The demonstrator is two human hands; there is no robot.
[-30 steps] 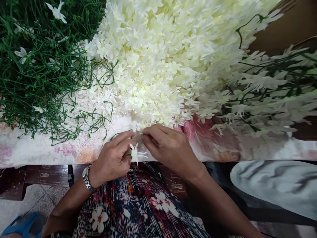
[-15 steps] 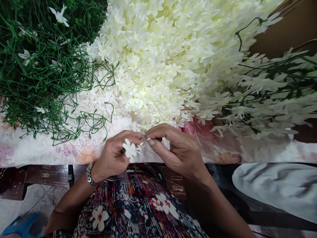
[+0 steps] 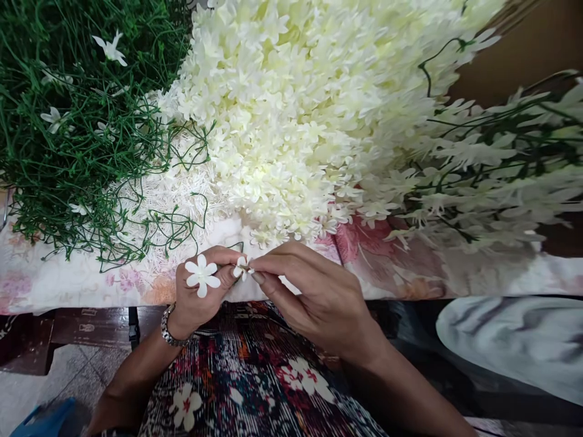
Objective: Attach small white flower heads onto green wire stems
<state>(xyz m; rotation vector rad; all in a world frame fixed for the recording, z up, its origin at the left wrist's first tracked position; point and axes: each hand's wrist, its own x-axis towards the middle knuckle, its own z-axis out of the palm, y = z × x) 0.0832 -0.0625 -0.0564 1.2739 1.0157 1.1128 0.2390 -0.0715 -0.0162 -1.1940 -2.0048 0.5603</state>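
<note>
My left hand, with a metal watch on its wrist, is closed around an artificial flower stem, mostly hidden by the fingers. An open white flower shows against its knuckles. Just beyond the left fingertips sits a smaller white flower with a brownish centre. My right hand pinches this small flower's edge between thumb and forefinger. Both hands are close together over the table's front edge.
Loose white petals form a big heap behind my hands. Green stems pile up at left, beside thin white stamen-like strands. Finished-looking flower sprays lie at right on the floral tablecloth.
My left hand has turned, so the open flower now faces up, further left. The right fingers have moved left and now pinch the small flower.
</note>
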